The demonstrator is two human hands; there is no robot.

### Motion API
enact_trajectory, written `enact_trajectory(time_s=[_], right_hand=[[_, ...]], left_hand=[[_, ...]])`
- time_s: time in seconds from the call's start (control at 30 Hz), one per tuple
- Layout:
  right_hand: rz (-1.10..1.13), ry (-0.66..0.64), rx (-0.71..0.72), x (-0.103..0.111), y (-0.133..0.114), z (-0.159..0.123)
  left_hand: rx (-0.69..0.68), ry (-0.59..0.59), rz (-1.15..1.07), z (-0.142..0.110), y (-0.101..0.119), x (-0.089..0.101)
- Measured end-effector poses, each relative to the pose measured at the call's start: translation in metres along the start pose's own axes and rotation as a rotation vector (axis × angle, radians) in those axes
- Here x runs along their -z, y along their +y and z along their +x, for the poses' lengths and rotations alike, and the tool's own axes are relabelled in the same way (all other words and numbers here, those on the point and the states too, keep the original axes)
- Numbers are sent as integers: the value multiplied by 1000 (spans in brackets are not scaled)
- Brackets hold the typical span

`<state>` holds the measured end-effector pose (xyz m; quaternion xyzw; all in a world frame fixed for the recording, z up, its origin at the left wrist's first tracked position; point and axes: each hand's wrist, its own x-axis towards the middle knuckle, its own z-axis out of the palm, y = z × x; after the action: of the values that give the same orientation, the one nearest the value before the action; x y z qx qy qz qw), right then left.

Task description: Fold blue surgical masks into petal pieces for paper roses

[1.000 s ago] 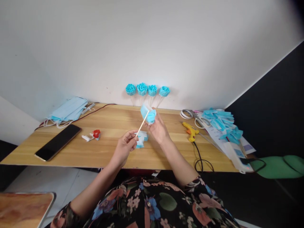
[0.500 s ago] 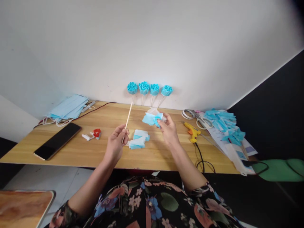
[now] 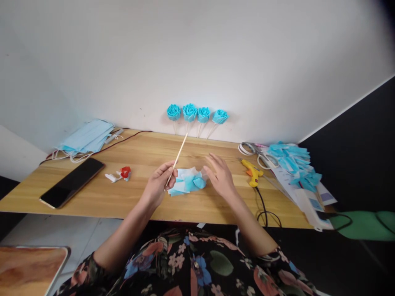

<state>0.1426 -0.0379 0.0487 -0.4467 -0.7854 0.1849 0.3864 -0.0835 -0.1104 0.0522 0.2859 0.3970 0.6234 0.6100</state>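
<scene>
My left hand [image 3: 162, 181] is closed around the lower part of a thin wooden stick [image 3: 180, 153], which tilts up and to the right. Just right of it, blue and white pieces of mask fabric [image 3: 182, 187] lie in a loose pile on the table, partly behind my left fingers. On the pile's right end sits a crumpled blue piece [image 3: 198, 181]. My right hand [image 3: 219, 174] hovers beside that piece with fingers apart and nothing in them. Several blue fabric roses [image 3: 189, 112] on sticks lean against the wall at the back.
On the wooden table [image 3: 138, 148], a phone [image 3: 72, 183], a red and white scrap [image 3: 125, 172] and stacked face masks [image 3: 88, 136] lie left. A yellow glue gun [image 3: 253, 173] with its cord, scissors [image 3: 266, 159] and blue fabric strips [image 3: 290, 158] are right.
My right hand has let go of the blue and white fabric, which now lies on the pile. The stick in my left hand has shifted right and tilts more.
</scene>
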Motion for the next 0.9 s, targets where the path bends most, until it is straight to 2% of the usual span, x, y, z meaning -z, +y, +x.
enact_trajectory(time_s=[0.07, 0.2, 0.27, 0.37, 0.47, 0.5, 0.57, 0.63, 0.7, 0.8, 0.9], right_hand=[[90, 44, 23, 2, -14, 2], [404, -70, -9, -2, -46, 1], [500, -78, -51, -3, -57, 0], [594, 53, -125, 11, -58, 3], [648, 281, -173, 43, -35, 17], [609, 334, -171, 53, -22, 22], [403, 331, -239, 68, 7, 32], [25, 162, -350, 71, 37, 37], [-454, -62, -394, 61, 60, 38], [-601, -89, -422, 37, 76, 36], [-648, -69, -418, 20, 79, 34]], left_hand=[[1, -38, 40, 0, -1, -5], [-1, -193, 146, -4, -5, -20], [-1, -260, 191, -5, -6, -27], [-21, -327, 326, 0, -4, -30], [-206, -293, 556, 14, 5, -27], [-290, -248, 616, 22, 9, -26], [-402, -139, 669, 40, 16, -24], [-433, -70, 692, 63, 17, -21], [-421, -55, 717, 87, 10, -18], [-306, -121, 738, 116, -8, -10], [-252, -223, 754, 126, -23, 3]])
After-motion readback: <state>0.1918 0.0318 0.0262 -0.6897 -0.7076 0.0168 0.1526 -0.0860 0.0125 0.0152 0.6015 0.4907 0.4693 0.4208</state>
